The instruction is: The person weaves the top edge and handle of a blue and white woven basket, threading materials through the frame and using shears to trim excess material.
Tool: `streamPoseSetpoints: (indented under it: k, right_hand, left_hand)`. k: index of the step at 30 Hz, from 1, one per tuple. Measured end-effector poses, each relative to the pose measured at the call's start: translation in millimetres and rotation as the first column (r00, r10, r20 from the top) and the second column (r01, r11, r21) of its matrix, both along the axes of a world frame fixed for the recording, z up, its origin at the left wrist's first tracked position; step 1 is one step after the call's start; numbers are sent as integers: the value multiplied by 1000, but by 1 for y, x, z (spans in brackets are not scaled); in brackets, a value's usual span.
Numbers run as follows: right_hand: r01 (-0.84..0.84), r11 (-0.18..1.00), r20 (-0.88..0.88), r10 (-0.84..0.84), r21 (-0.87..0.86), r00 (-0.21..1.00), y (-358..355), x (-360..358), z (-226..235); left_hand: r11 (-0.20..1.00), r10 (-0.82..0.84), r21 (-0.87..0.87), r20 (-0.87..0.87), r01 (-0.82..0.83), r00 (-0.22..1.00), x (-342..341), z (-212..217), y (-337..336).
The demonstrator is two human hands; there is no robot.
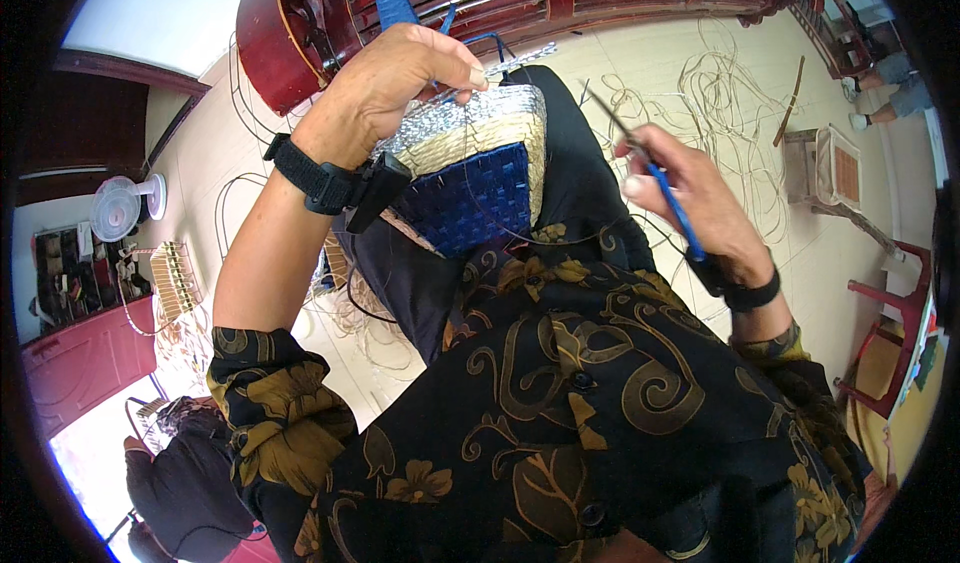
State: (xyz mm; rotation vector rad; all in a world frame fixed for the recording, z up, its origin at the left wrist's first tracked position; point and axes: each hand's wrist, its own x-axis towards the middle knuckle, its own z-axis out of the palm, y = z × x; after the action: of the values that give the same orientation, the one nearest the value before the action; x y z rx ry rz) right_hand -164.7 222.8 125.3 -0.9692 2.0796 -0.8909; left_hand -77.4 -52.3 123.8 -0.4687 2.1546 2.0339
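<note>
The floor (620, 73) was pale tile; loose cane strands (720, 103) lay on it beside a small stool (800, 158).

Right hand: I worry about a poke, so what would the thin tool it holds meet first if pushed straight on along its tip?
Probably the woven basket in the left hand; the right hand aims its blue-handled tool up-left toward it, though depth is unclear.

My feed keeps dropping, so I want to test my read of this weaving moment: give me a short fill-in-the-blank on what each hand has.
1. The left hand grips the top of a woven ____.
2. The woven piece has a lower panel coloured ____.
3. The right hand holds a thin tool with a ____ handle.
4. Both wrists wear ____ straps.

Missing words: basket; blue; blue; black
</note>
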Motion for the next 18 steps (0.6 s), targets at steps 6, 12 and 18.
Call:
streamPoseSetpoints:
  k: [6,12,18]
  right_hand:
    - [-27,998,-77,31,51,997,-42,23,8]
    - [5,1000,-169,-1,25,986,-59,32,9]
    - [2,998,-218,-16,-63,976,-72,38,8]
  left_hand:
    - [993,2,118,-39,3,999,3,-3,-1]
    - [978,-12,204,-91,30,996,3,-6,1]
    - [970,-27,236,-138,60,990,-2,-9,1]
